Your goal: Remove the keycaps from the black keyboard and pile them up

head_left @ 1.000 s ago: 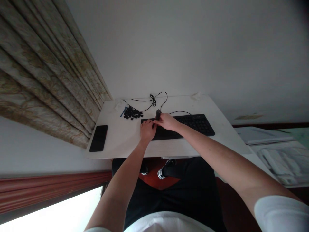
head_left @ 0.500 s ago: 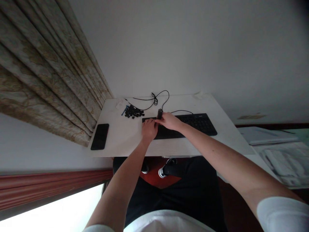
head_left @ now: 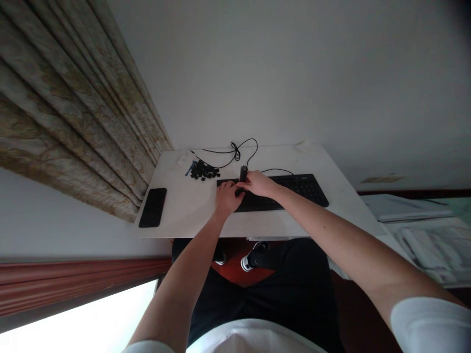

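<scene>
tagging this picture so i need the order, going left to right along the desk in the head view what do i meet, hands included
Black phone → slim blue item → heap of small black pieces → left hand → right hand → keyboard's right end.

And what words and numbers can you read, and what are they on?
None can be read.
Keyboard: a pale mark by the back edge, too small.
Its keys: any letters too blurred.
Pile of black pieces: too small to tell.
Phone: no writing shows.
</scene>
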Demonstrator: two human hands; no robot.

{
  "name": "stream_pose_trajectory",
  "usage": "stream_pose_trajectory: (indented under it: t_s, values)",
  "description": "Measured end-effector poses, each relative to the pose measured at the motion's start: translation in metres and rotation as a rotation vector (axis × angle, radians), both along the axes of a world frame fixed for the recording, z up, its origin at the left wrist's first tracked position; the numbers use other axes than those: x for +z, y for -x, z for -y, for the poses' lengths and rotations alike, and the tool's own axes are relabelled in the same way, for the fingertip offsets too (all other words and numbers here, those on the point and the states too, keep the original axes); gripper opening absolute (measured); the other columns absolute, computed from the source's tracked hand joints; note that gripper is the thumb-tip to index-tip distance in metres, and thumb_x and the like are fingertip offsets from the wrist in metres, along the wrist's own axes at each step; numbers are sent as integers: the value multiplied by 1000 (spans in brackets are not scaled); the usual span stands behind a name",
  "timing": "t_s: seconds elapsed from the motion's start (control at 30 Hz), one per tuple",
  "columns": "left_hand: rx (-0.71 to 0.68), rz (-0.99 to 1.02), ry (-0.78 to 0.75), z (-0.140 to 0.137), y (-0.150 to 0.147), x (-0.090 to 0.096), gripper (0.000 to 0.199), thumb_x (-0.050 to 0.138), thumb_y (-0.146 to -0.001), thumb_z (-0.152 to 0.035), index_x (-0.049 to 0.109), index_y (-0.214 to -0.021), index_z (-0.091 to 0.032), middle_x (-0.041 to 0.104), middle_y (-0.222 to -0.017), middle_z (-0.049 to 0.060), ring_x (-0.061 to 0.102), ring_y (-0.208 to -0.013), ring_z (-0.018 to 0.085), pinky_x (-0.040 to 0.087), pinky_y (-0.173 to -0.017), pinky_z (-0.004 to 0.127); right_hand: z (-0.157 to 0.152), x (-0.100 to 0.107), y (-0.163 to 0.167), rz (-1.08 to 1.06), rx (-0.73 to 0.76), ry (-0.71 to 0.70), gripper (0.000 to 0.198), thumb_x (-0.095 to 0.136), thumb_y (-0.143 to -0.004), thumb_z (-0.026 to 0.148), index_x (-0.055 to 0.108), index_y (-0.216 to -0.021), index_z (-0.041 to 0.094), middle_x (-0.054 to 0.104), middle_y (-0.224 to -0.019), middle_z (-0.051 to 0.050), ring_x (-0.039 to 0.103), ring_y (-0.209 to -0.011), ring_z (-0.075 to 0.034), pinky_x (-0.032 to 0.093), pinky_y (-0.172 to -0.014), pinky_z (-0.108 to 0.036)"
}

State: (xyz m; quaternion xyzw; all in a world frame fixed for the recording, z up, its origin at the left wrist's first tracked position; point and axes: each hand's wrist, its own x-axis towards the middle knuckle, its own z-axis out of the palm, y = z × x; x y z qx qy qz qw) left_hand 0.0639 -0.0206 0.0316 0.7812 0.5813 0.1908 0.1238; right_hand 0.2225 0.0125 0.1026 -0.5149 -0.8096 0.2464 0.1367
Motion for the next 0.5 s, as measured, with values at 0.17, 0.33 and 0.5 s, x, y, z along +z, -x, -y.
stream_pose_trajectory:
  t_s: [0.17,0.33,0.5]
  values:
    - [9,20,3,-1,0,0,21,68,-92,-38,73,-109,-26,68,-115,6,55,-118,29,44,-101,44,3,-1,2,25,19,-21,15,68,-93,30,72,-87,17,72,-76,-6,68,-70,-19,42,-61,-25]
    - [8,21,13,-1,1,1,20,66,-94,-36,74,-110,-27,68,-113,6,56,-116,28,45,-100,43,0,10,4,-31,-54,10,13,69,-92,28,71,-86,17,73,-76,-7,70,-71,-20,45,-61,-25]
    - [-14,55,-15,-1,3,-1,19,62,-97,-33,76,-110,-30,69,-112,5,56,-113,26,45,-99,41,-28,52,6,-147,-83,130,15,75,-89,28,69,-86,15,73,-72,-6,71,-65,-19,53,-62,-25]
